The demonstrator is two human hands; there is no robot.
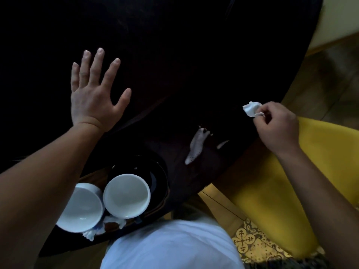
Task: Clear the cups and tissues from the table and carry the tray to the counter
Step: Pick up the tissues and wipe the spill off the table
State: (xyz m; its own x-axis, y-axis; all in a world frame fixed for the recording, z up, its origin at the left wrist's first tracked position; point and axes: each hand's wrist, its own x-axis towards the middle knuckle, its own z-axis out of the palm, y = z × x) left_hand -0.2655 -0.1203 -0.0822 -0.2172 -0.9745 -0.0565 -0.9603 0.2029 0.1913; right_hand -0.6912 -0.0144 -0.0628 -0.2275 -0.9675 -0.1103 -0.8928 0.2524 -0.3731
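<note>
- Left hand [93, 96] is resting flat, fingers spread, on the dark wooden table [174, 55].
- Right hand [275, 125] is pinching a crumpled white tissue [251, 109].
- Two white ceramic cups [126, 196] are sitting on the dark tray [161, 200].

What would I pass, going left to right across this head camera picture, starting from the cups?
Left white cup → right white cup on the black saucer → white smear on the dark table → crumpled tissue → right hand pinching it → yellow chair.
</note>
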